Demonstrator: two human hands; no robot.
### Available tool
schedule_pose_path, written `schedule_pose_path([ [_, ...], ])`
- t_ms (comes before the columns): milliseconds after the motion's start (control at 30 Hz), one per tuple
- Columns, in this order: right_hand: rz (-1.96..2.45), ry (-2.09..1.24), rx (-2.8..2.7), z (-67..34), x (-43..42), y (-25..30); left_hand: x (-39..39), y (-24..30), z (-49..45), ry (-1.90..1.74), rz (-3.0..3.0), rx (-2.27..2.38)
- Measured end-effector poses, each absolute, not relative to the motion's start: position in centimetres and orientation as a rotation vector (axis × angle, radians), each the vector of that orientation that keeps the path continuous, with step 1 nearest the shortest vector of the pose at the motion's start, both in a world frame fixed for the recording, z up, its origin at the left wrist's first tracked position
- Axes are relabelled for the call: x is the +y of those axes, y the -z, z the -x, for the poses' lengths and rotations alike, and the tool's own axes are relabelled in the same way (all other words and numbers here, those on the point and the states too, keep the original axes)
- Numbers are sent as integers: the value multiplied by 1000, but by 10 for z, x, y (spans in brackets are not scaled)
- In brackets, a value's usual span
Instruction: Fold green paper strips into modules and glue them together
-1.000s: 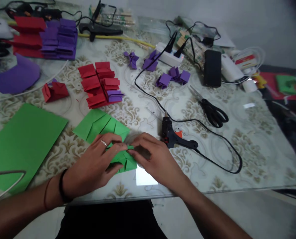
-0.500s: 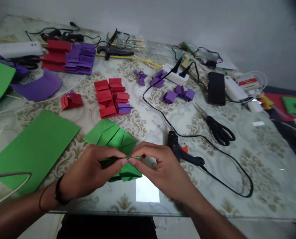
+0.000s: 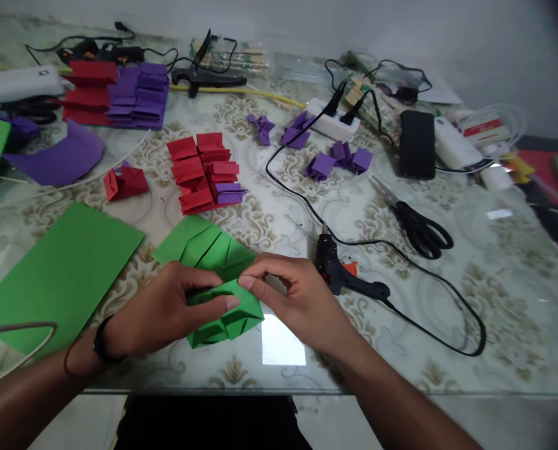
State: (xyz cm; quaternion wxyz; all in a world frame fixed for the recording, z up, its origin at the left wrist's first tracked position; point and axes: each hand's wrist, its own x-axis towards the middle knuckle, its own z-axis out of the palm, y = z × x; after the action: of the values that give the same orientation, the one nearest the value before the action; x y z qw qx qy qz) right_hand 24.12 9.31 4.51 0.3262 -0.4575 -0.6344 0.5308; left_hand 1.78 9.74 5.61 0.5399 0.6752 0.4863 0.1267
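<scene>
**Folded green paper is gripped**

The left hand pinches its left part with thumb and fingers; the right hand pinches its upper edge. It is near the front of the desk, between a flat green sheet and a glue gun.

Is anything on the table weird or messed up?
One purple fold sits at the near right corner of the red paper block, odd because the folds around it are red. I see no spill or tear.
</scene>
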Motion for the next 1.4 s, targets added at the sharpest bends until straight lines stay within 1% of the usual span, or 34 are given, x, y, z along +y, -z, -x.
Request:
schedule_pose_path([
  [233,1223,-1414,-1553,-245,93,-46,98,-53,-15,-325,-1434,1147],
  [467,1238,-1443,-1595,-243,92,-45,99,-50,-17,-294,-1540,1094],
  [600,1257,-1374,-1647,-246,93,-45,99,-54,-18,-280,-1531,1092],
  [767,1296,-1296,-1546,-250,97,-42,98,-55,-19,-304,-1488,1116],
  [900,1276,-1361,-1459,-248,97,-38,97,-50,-19,-332,-1442,1121],
  [1067,1253,-1367,-1502,-247,96,-40,94,-47,-19,-396,-1389,1157],
  [1233,1247,-1578,-1611,-248,96,-45,95,-46,-18,-485,-1407,1205],
  [1400,1188,-1632,-1646,-247,96,-48,97,-47,-16,-469,-1328,1177],
])
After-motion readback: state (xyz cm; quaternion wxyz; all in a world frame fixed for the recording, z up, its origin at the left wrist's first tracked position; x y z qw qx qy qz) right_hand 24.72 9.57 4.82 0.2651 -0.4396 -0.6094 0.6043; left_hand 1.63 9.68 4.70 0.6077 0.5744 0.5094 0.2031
